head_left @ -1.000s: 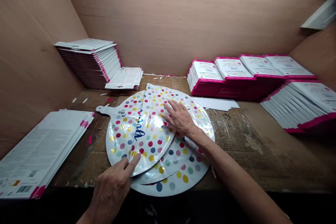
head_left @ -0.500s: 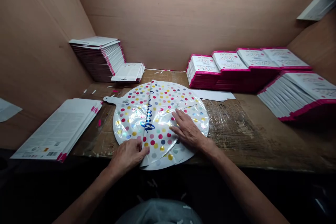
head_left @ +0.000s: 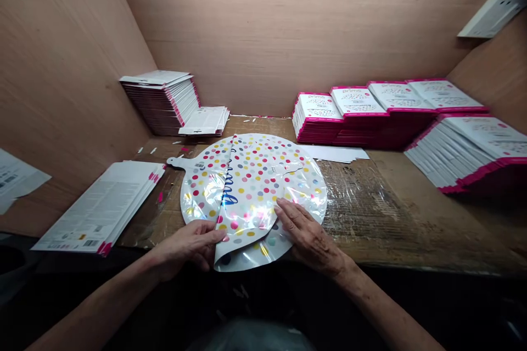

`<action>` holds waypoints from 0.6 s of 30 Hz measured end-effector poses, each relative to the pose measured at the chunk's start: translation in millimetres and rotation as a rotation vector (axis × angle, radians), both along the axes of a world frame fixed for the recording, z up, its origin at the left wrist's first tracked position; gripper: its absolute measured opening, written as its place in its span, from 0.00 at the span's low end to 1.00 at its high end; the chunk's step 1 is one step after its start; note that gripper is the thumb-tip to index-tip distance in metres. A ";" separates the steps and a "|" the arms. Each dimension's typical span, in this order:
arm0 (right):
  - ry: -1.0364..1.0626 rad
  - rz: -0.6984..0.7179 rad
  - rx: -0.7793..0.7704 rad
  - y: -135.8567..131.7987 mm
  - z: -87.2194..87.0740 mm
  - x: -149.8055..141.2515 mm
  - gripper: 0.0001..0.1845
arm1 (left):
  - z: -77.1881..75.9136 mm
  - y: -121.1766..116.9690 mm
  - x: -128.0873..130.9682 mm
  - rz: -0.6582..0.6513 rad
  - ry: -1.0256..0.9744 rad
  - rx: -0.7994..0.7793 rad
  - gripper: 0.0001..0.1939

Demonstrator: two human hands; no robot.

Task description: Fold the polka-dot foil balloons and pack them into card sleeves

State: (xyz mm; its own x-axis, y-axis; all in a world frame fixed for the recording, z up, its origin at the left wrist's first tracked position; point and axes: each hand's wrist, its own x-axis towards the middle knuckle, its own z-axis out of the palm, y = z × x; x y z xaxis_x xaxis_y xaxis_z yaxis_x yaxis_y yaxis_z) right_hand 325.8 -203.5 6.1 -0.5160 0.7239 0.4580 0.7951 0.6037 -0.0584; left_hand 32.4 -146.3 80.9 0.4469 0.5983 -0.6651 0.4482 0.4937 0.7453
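Observation:
A flat round foil balloon (head_left: 253, 181) with many coloured dots lies on the cardboard-covered bench, its tail pointing left. One side is folded over the middle, and part of some blue script shows along the straight crease. My left hand (head_left: 193, 244) pinches the near left corner of the folded layer, thumb on top and fingers beneath. The near edge of that layer curls up a little. At the right, my right hand (head_left: 308, 236) rests on the foil with stretched fingers, close to the folded layer's curved edge.
White-and-pink packets stand stacked at the back left (head_left: 160, 101), back right (head_left: 362, 107) and far right (head_left: 486, 148). Several flat white packets (head_left: 107, 203) lie at the left. White card strips (head_left: 335, 152) lie behind the balloon. Wooden panels (head_left: 280, 33) enclose the bench.
My right hand has drawn back toward the near edge. My left hand has slid slightly left and down, its fingers now under the foil, and the fold's near edge has lifted into a curl.

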 end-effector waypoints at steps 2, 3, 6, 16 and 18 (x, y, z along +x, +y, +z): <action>-0.032 0.016 -0.064 9.0 3.9 0.9 0.39 | -13.1 -4.2 -3.9 -0.017 -0.008 -0.004 0.26; -0.056 0.023 -0.114 14.0 5.3 1.5 0.37 | -17.4 -5.6 -6.9 -0.043 0.004 0.000 0.26; -0.144 0.050 -0.264 25.3 7.7 3.9 0.32 | -20.3 -3.7 -16.8 -0.152 0.182 0.108 0.27; 0.262 0.063 -0.918 91.0 62.5 28.3 0.18 | -23.9 81.2 -1.7 -0.407 0.188 1.024 0.26; 0.390 -0.067 -1.090 128.4 71.7 32.1 0.11 | -27.1 93.1 1.6 -0.338 0.143 0.903 0.23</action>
State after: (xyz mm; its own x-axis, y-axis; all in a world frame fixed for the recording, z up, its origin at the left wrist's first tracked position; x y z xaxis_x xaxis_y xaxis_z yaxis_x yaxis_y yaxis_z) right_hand 357.9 -75.1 77.9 -0.4229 0.8531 -0.3056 0.6369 0.0399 -0.7699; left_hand 34.1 -53.1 53.9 0.6391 0.7649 -0.0801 0.5770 -0.4081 0.7075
